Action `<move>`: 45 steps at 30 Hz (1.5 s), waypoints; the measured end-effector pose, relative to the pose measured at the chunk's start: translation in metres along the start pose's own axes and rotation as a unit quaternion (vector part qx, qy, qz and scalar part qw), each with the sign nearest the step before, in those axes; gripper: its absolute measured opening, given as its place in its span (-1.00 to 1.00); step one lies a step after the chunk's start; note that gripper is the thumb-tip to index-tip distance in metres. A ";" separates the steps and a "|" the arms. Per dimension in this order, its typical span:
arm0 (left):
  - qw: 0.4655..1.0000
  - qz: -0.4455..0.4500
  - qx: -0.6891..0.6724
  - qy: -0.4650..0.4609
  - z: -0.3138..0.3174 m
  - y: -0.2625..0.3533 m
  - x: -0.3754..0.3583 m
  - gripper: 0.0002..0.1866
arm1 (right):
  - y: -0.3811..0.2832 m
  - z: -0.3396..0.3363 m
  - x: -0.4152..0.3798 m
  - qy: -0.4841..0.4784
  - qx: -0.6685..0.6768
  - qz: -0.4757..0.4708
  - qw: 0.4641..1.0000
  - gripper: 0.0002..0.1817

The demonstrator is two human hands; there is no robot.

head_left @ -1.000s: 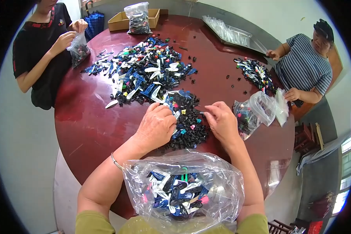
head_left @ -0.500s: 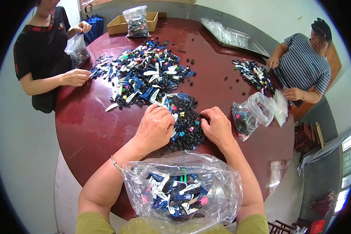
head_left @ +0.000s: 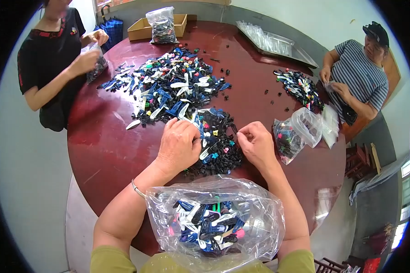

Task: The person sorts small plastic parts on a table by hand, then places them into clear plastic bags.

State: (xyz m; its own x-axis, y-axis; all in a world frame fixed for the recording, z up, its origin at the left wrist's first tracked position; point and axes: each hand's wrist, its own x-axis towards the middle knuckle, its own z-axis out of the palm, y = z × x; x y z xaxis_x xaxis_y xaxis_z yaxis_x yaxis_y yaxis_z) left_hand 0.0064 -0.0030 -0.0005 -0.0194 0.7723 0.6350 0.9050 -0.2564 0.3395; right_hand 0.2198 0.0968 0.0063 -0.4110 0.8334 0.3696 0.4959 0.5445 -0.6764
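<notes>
Change: right hand (head_left: pixel 257 141) has shifted slightly at the right edge of the near pile of small black plastic clips with a few coloured pieces (head_left: pixel 225 159). Thumb and fingers drawn close, slim dark piece (head_left: pixel 233 128) at the tips; can't tell if it's gripped.

Left hand (head_left: pixel 177 145) still at the pile's left edge, fingers curled by white and blue clips; grasp hidden, can't tell.

Pile sits on the round dark-red glossy surface (head_left: pixel 105 154), between the hands, just beside the big mixed heap of blue, white and black hair clips (head_left: pixel 168 86). Open clear plastic bag (head_left: pixel 264 218) stays nearest the body, contents look unchanged, so no visible transfer into it.

Left co-worker's hand (head_left: pixel 87 63) is back from heap to bag; right co-worker's hands (head_left: pixel 341 91) have come together.
</notes>
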 end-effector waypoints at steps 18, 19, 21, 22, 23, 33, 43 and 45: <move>0.962 0.050 -0.268 0.022 -0.012 0.014 0.015 -0.83 | -0.066 -0.043 -0.014 -0.160 0.248 0.081 0.952 -0.79; 0.961 0.059 -0.268 0.027 -0.012 0.014 0.015 -0.82 | -0.060 -0.037 -0.014 -0.175 0.258 0.105 0.944 -0.78; 0.961 0.076 -0.262 0.035 -0.011 0.014 0.014 -0.81 | -0.056 -0.035 -0.014 -0.235 0.282 0.155 0.917 -0.78; 0.962 0.086 -0.255 0.039 -0.011 0.013 0.015 -0.81 | -0.057 -0.033 -0.014 -0.240 0.295 0.159 0.911 -0.78; 0.963 0.097 -0.248 0.044 -0.012 0.014 0.016 -0.81 | -0.058 -0.032 -0.015 -0.245 0.308 0.162 0.905 -0.79; 0.983 0.057 -0.166 -0.054 -0.011 -0.004 0.011 -0.89 | -0.120 -0.103 -0.033 -0.225 0.277 -0.146 0.922 -0.87; 0.984 0.032 -0.013 -0.174 -0.016 0.011 0.001 -0.75 | -0.092 -0.064 -0.020 -0.208 0.176 -0.031 0.962 -0.89; 0.981 0.024 -0.014 -0.191 -0.014 0.010 0.000 -0.77 | -0.082 -0.053 -0.017 -0.226 0.183 -0.003 0.957 -0.89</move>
State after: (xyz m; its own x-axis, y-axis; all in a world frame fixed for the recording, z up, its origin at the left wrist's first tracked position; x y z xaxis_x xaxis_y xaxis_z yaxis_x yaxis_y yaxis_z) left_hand 0.0097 -0.0136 0.0130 0.1888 0.9187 0.3469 0.8884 -0.3103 0.3383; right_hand 0.2263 0.0426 0.0891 -0.7426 0.6593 0.1172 0.2258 0.4114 -0.8831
